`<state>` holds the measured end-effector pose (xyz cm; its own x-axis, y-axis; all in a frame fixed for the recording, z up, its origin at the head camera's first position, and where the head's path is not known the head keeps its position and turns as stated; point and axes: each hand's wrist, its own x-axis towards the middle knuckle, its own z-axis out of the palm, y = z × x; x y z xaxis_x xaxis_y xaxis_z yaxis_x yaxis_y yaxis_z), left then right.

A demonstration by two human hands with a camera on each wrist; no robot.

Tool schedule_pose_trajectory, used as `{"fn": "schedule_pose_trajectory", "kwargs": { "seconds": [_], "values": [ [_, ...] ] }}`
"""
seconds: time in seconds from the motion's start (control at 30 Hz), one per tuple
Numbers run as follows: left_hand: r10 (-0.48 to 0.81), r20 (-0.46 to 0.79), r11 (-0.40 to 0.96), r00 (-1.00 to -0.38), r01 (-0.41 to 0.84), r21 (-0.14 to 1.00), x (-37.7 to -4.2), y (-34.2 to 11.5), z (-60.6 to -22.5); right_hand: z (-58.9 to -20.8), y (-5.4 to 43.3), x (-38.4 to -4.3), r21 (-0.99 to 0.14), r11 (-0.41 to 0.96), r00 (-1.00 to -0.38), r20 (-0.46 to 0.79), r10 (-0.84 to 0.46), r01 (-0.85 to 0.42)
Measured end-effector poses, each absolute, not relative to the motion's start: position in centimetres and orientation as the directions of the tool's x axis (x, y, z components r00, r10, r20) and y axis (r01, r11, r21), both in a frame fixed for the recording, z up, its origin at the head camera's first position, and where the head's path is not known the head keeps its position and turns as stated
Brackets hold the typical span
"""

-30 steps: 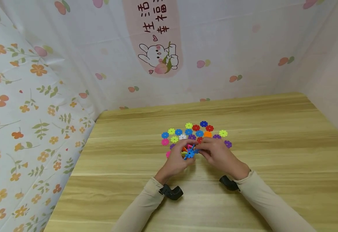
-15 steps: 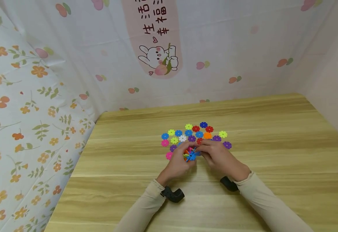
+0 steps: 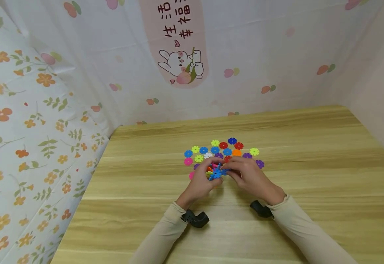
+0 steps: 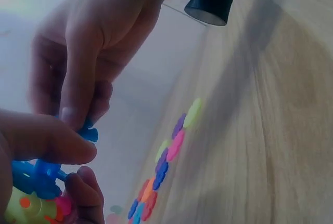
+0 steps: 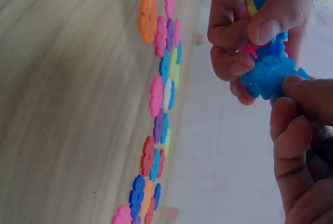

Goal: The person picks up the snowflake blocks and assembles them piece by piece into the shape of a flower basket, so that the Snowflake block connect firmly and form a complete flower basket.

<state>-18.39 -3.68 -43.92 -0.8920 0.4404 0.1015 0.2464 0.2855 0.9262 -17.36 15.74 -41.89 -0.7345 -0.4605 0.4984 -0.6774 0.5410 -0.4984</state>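
My left hand grips a cluster of interlocked notched plastic discs in blue, pink, yellow and orange. In the right wrist view its thumb presses on the cluster from the near side. My right hand pinches a blue notched disc between thumb and forefinger, at the edge of the cluster. That disc meets other blue pieces right beside the left fingertips. Much of the cluster is hidden behind the left fingers in the head view.
Loose notched discs in many colours lie flat in rows on the wooden table, just beyond the hands. A patterned cloth hangs along the table's back edge. Each wrist carries a black curved mount.
Both hands stay in nearly the same place. The held cluster tilts slightly between the fingers, and the blue disc in the right hand stays against it.
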Motion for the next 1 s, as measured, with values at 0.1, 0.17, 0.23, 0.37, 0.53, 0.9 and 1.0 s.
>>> {"fn": "schedule_pose_trajectory", "kwargs": {
  "seconds": [0.1, 0.17, 0.23, 0.37, 0.53, 0.9, 1.0],
  "values": [
    [0.449, 0.090, 0.285, -0.889, 0.238, 0.929, -18.4, -3.6, -43.9, -41.9, 15.7, -17.3, -0.495, 0.539, -0.730, 0.518, -0.447, -0.682],
    [0.455, 0.084, 0.284, -0.886, 0.234, 0.930, -18.3, -3.6, -43.9, -41.9, 15.7, -17.2, -0.501, 0.532, -0.728, 0.531, -0.435, -0.683],
    [0.458, 0.080, 0.277, -0.885, 0.228, 0.933, -18.3, -3.6, -43.8, -41.9, 15.7, -17.2, -0.511, 0.526, -0.730, 0.540, -0.418, -0.680],
    [0.466, 0.060, 0.281, -0.883, 0.212, 0.936, -18.2, -3.5, -43.8, -42.0, 15.3, -17.1, -0.478, 0.530, -0.705, 0.581, -0.407, -0.700],
    [0.468, 0.044, 0.266, -0.883, 0.188, 0.945, -18.2, -3.3, -43.7, -42.0, 15.0, -16.8, -0.453, 0.532, -0.684, 0.608, -0.403, -0.715],
    [0.492, 0.002, 0.280, -0.870, 0.160, 0.947, -18.1, -2.9, -43.8, -42.3, 16.8, -17.1, -0.644, 0.459, -0.790, 0.473, -0.390, -0.612],
    [0.499, -0.012, 0.263, -0.866, 0.139, 0.955, -18.1, -3.2, -43.8, -42.1, 18.1, -17.5, -0.699, 0.460, -0.831, 0.392, -0.394, -0.548]
  ]
}}
